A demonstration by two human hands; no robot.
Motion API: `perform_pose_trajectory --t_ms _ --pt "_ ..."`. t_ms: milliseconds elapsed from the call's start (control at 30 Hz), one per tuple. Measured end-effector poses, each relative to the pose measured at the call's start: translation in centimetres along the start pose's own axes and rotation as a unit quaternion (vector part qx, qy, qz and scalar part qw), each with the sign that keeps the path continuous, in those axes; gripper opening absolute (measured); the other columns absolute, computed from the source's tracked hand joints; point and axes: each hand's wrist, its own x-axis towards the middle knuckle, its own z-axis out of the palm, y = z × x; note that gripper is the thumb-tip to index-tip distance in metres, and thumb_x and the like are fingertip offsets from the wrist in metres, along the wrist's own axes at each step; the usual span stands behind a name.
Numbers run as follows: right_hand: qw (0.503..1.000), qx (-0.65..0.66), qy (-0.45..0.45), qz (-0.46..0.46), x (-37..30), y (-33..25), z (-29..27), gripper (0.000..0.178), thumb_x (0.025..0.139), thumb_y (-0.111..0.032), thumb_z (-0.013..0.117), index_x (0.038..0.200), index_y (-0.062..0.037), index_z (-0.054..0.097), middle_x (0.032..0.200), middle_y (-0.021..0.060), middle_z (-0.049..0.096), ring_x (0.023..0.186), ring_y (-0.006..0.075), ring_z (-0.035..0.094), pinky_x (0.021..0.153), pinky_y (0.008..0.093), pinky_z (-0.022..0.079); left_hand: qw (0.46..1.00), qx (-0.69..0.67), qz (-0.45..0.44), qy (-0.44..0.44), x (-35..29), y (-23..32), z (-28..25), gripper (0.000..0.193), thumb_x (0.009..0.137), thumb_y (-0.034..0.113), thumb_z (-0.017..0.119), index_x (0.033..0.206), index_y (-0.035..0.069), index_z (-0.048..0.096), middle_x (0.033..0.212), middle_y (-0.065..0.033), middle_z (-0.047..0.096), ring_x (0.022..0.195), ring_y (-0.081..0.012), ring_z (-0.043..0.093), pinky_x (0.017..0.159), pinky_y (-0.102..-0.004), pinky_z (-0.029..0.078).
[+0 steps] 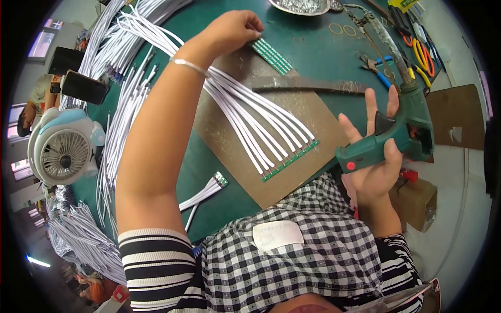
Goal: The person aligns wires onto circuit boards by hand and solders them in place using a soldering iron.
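Stretched forward, my left hand (235, 31) has its fingers curled at the near end of a green circuit board panel (272, 56), scored into narrow strips. In my right hand (371, 180) lies a green soldering gun (383, 136) with a black trigger; the thumb crosses its body while the other fingers stretch loosely past the handle. The gun's metal front (383, 39) points away from me. Between my hands, several white wires (261, 117) fan out to a narrow green board strip (289, 163) on a brown board (224, 133). A flat, worn metal bar (308, 84) lies across that board.
Bundles of white wire (130, 109) fill the left side, beside a small fan (62, 154) and a phone (83, 87). A short wired board (220, 180) lies near me. Pliers (377, 70), other hand tools (422, 57) and a metal dish (300, 6) are at the far side.
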Motion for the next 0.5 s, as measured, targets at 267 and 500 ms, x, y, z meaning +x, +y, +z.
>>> perform_pose_trajectory --t_ms 267,500 --pt "0.999 0.026 -0.025 0.012 0.0 0.4 0.3 0.071 0.086 -0.022 0.046 0.146 -0.0134 0.009 0.152 0.0040 0.008 0.140 0.0304 0.009 0.102 0.0546 0.036 0.975 0.205 0.065 0.058 -1.7 -0.2 -0.4 0.016 0.080 0.010 0.059 0.093 0.004 0.067 0.098 -0.0145 0.064 0.093 -0.0253 0.060 0.080 -0.0351 0.048" --pt "0.998 0.027 -0.053 0.015 -0.5 0.5 0.0 0.070 0.087 -0.020 0.045 0.146 -0.0134 0.009 0.152 0.0042 0.010 0.140 0.0298 0.011 0.102 0.0546 0.037 0.967 0.196 0.129 0.100 -17.6 2.2 0.0 0.013 0.075 0.012 0.065 0.086 0.006 0.061 0.084 -0.0110 0.059 0.083 -0.0307 0.055 0.072 -0.0392 0.044"
